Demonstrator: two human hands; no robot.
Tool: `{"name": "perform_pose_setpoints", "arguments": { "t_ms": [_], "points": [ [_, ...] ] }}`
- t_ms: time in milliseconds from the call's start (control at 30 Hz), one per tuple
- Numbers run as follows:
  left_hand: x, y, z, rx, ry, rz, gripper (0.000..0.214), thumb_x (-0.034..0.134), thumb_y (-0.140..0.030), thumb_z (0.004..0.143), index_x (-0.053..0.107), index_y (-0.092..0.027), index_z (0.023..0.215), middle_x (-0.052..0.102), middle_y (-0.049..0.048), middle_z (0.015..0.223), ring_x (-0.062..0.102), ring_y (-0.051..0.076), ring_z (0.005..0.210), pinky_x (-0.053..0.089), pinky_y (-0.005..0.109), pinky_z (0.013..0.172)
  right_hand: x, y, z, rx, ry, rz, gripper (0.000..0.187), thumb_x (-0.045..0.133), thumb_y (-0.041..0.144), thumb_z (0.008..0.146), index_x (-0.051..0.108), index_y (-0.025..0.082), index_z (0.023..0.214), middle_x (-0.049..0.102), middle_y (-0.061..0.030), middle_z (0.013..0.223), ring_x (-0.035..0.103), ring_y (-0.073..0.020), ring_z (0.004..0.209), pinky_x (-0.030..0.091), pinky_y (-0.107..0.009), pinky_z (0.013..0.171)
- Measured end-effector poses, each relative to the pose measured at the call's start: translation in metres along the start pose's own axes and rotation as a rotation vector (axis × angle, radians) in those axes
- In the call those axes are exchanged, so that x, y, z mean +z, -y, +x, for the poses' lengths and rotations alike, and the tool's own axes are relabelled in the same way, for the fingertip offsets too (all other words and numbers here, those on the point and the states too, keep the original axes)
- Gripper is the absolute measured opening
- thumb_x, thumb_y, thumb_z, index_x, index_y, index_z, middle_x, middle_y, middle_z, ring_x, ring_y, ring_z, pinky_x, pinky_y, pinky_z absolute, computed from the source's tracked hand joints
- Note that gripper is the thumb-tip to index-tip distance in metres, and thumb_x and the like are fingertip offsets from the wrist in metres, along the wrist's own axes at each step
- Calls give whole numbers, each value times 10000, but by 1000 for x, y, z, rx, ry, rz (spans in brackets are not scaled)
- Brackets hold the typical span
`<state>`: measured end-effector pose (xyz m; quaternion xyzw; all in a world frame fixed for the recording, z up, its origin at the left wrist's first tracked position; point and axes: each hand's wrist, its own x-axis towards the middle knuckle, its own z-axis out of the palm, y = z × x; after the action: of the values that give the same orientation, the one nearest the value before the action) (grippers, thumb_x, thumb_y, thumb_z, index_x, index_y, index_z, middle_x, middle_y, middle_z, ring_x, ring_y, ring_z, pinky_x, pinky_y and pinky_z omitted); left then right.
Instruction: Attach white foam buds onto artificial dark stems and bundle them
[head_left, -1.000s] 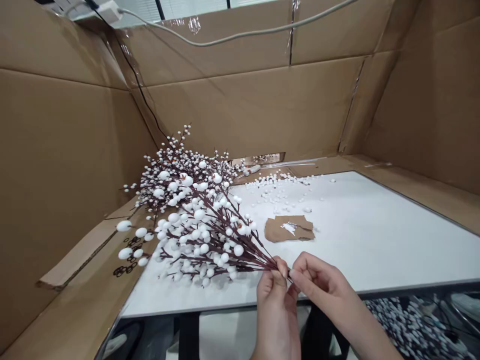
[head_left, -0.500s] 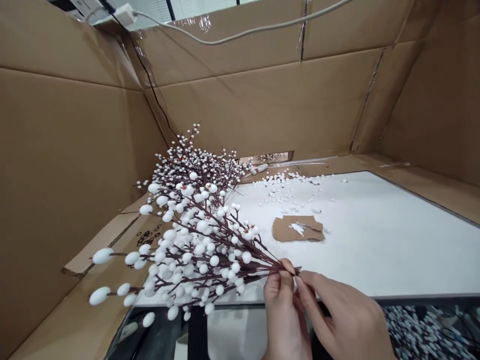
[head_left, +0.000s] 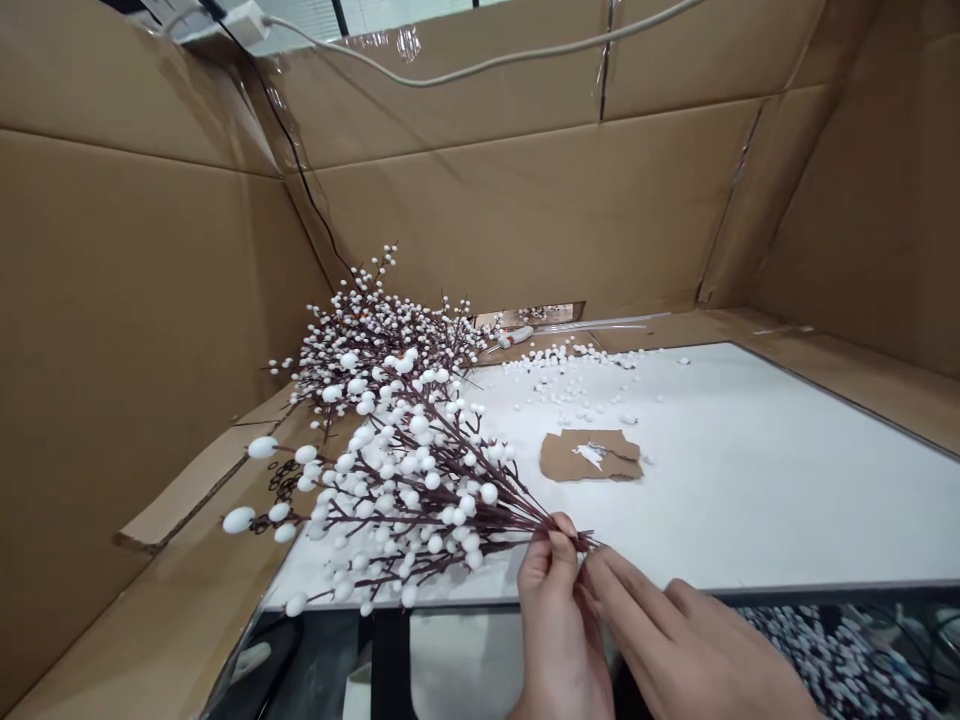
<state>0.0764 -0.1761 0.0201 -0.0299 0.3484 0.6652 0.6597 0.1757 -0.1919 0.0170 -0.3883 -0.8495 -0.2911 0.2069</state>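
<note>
L hand point(head_left: 559, 625) and R hand point(head_left: 694, 645) pinch berry spray stems point(head_left: 517, 512), grip tight. Both over counter point(head_left: 772, 480) front edge, open white surface to R.

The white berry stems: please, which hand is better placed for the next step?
Likely the right hand: its fingers touch the stem ends; the left hand grips the white berry stems.

berry sprays point(head_left: 390, 470) sit left of a cardboard scrap point(head_left: 577, 458), apparently on a tabletop point(head_left: 787, 490)
</note>
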Motion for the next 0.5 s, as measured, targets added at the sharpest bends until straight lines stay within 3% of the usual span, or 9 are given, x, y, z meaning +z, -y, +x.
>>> {"name": "perform_pose_setpoints", "arguments": {
  "t_ms": [100, 233, 367, 500],
  "points": [
    [3, -2, -3, -27, -41, 3, 477, 841, -347, 382, 566, -187, 738, 565, -39, 658, 533, 75, 571, 437, 169, 536, -11, -1, 5, -37, 34, -57, 427, 350, 60, 727, 639, 156, 1025, 699, -23, 975, 593, -127, 491, 437, -225, 417],
    [7, -6, -5, -68, -43, -28, 458, 846, -310, 385, 562, -186, 723, 566, -36, 655, 552, 99, 611, 458, 190, 573, -12, 1, 6, -29, -2, -42, 413, 297, 100, 767, 654, 143, 969, 707, -48, 942, 574, -116, 413, 424, -215, 365],
    [7, -5, -6, -63, -27, -43, 486, 860, -317, 310, 574, -173, 675, 576, -26, 689, 543, 97, 632, 449, 186, 585, -9, 3, 4, 35, -44, 57, 379, 273, 142, 830, 628, 122, 962, 725, -72, 827, 570, -113, 383, 416, -215, 343],
    [7, -3, -7, -90, -32, -62, 510, 866, -305, 274, 590, -176, 683, 589, -18, 716, 554, 108, 639, 438, 195, 577, -14, 3, 5, 134, -83, 212, 294, 343, 216, 860, 605, 156, 980, 717, -39, 666, 587, -127, 393, 427, -220, 365]
  ]
}}
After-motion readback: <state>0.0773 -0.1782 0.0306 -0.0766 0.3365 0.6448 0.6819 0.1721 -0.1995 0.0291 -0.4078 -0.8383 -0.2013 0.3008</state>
